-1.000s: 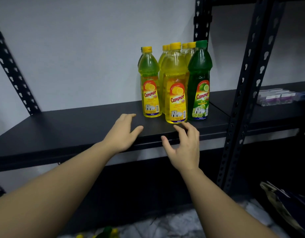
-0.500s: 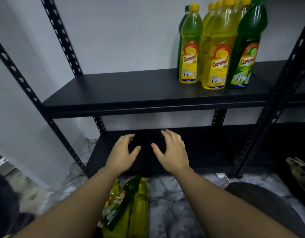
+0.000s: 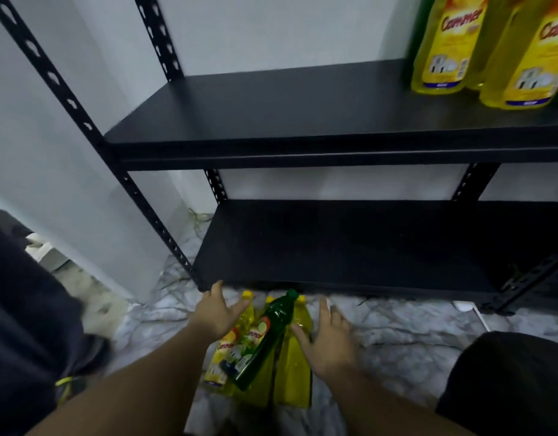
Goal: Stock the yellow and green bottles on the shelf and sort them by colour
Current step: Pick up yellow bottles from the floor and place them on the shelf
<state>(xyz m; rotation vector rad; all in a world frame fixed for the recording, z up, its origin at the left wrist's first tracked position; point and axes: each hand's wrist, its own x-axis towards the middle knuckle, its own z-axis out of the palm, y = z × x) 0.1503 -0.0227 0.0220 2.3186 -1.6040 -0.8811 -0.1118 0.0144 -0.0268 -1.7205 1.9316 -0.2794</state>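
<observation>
Nearest, both forearms reach down toward a pile of bottles on the marbled floor point(image 3: 397, 322). The left hand point(image 3: 216, 313) hovers over the pile's left side with fingers spread and holds nothing; the right hand point(image 3: 329, 341) is likewise spread and empty, just right of the pile. Between them a dark green bottle point(image 3: 262, 338) lies across the top of several yellow bottles point(image 3: 293, 372). It has a green cap and a red-and-yellow label with a lime on it. Its long axis runs diagonally, cap pointing away toward the rack and a little right, base toward the person. The yellow ones lie roughly parallel, caps also away. Beyond stands the black shelf rack point(image 3: 271, 121), its lower board just past the caps. On the upper board, far right, shelved yellow bottles point(image 3: 441, 51) stand upright.
</observation>
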